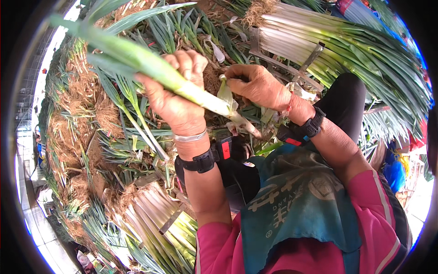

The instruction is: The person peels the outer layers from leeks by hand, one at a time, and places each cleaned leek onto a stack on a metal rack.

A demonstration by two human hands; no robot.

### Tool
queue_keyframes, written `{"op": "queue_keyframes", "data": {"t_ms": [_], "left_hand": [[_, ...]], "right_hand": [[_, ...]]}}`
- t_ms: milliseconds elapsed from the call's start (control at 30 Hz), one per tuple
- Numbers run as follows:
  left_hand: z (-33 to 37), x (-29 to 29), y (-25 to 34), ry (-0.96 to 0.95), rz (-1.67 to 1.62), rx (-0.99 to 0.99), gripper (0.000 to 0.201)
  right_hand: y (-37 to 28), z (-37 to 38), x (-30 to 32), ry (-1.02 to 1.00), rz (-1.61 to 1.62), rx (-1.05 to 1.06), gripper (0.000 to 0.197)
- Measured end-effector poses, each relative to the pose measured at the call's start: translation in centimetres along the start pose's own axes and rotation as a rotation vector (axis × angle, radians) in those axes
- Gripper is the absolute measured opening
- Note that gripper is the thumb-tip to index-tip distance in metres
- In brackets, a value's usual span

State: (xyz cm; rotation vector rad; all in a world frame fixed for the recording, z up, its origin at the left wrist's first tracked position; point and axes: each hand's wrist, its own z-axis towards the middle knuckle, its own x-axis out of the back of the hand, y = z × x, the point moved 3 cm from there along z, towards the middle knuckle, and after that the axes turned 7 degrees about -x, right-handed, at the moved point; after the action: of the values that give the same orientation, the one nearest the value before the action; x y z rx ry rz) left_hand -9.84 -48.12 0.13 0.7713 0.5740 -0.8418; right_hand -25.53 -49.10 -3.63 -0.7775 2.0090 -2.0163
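One leek (157, 71) is in hand, slanting from the upper left of the frame down to just below its centre, with its green leaves toward the upper left. The left hand (177, 98) is wrapped around its shaft. The right hand (261, 86), apart from the left, pinches a pale sheath strip (225, 92) between thumb and forefinger, beside the leek's lower part.

This leek's stripping looks partly done: the shaft below the left hand is pale and fairly smooth, while the strip at the right fingertips appears not yet discarded. Whether the strip is fully free of the shaft, and quite where the root end lies in the clutter near the frame's centre, I cannot tell.

Of the rest, the upper-right leek bundle (315, 39) seems finished or nearly so, its white stems side by side on a metal rack (312, 57), roots left on. A lower-left leek bundle (153, 214) lies similarly aligned beside a metal upright (171, 222). Much appears left: a jumbled leek heap (75, 98) with brown roots fills the left side, and a few loose leeks (141, 122) lie left of centre.
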Motion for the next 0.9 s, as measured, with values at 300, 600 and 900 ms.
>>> {"op": "queue_keyframes", "data": {"t_ms": [300, 600, 900], "left_hand": [[0.0, 0.0, 2.2, -0.069, -0.238, -0.026, 0.041], [0.1, -0.5, 4.3, -0.092, -0.21, -0.027, 0.018], [-0.1, -1.1, 4.1, -0.107, -0.167, 0.008, 0.02]], "right_hand": [[4.2, -0.8, 2.8, 0.073, 1.343, -0.212, 0.017], [3.9, -5.1, 2.4, -0.557, -0.368, 0.363, 0.02], [31.3, -10.9, 6.7, -0.731, -1.128, -0.257, 0.032]]}}
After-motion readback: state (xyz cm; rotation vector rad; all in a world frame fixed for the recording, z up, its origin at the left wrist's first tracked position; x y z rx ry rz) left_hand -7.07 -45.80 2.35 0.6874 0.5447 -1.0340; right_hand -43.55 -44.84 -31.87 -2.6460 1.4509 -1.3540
